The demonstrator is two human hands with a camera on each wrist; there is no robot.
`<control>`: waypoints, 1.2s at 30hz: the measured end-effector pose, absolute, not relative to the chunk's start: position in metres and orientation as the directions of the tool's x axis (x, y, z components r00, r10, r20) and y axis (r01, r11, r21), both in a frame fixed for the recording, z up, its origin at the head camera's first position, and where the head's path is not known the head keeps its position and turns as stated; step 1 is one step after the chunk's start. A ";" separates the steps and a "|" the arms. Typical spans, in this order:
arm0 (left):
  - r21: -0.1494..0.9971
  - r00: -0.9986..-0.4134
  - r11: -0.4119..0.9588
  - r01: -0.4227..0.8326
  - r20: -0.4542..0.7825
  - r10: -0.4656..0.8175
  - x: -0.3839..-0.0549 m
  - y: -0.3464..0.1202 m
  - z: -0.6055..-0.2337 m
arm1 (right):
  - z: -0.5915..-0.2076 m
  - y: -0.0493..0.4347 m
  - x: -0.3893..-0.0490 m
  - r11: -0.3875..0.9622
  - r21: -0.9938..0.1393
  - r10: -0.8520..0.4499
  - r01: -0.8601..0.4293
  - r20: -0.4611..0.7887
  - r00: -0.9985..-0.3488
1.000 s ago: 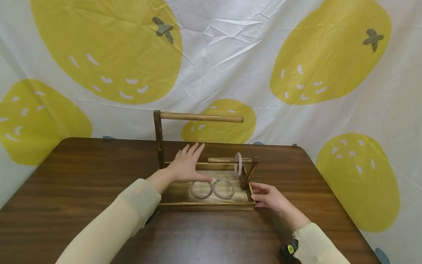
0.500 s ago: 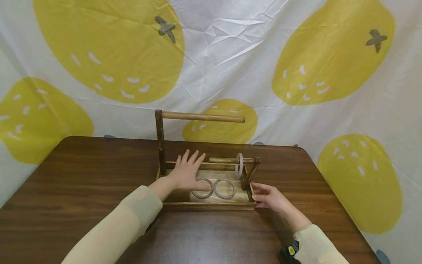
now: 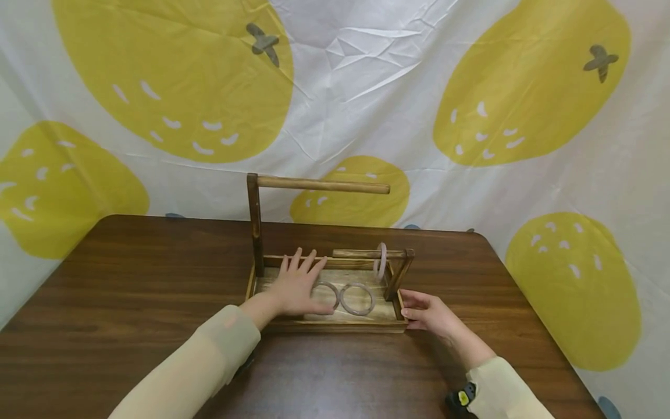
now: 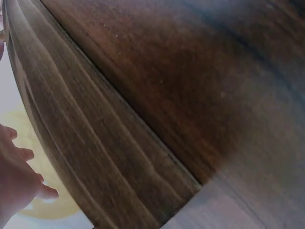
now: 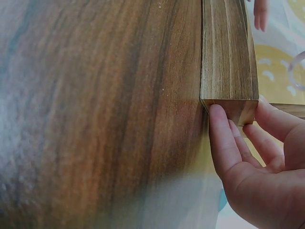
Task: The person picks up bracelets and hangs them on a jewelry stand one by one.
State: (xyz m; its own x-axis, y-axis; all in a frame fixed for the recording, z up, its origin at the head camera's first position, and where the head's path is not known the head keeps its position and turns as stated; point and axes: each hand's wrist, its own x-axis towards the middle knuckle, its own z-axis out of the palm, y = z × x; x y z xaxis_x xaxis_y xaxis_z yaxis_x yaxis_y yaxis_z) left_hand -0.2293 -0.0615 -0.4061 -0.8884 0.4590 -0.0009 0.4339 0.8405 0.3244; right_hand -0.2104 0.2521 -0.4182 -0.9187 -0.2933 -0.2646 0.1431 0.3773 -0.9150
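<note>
A wooden bangle stand has a tray base, a tall left post with a long bar and a short right post with a lower bar. One pale bangle hangs on the lower bar. Two more, a left bangle and a right bangle, lie flat side by side in the tray. My left hand, fingers spread, is over the tray's left part and partly covers the left bangle. My right hand holds the tray's right end between thumb and fingers, seen also in the right wrist view.
The stand is on a dark brown wooden table. Behind it hangs a white cloth printed with large yellow fruit. A black wrist camera sits at the right sleeve.
My left hand has come down and slightly nearer over the tray, its thumb passing across the left bangle toward the front wall. The right hand keeps its place at the tray's end.
</note>
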 end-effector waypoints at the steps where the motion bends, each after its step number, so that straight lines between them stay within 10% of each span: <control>1: 0.319 -0.887 0.841 0.437 -0.002 0.462 -0.229 -0.061 -0.407 | -0.418 0.252 -0.210 0.377 -0.915 -0.294 0.142 -0.264 -0.919; 36: 0.316 -0.868 0.841 0.439 -0.092 0.488 -0.234 -0.050 -0.420 | -0.417 0.252 -0.209 0.359 -0.922 -0.303 0.145 -0.263 -0.916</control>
State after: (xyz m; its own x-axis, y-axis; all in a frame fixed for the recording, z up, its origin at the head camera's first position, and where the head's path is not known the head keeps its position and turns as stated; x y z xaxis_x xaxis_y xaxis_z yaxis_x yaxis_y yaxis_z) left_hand -0.2336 -0.0498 -0.4202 -0.8682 0.4875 -0.0925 0.4387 0.8412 0.3161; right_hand -0.2094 0.2519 -0.4169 -0.9161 -0.3031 -0.2627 0.1455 0.3592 -0.9218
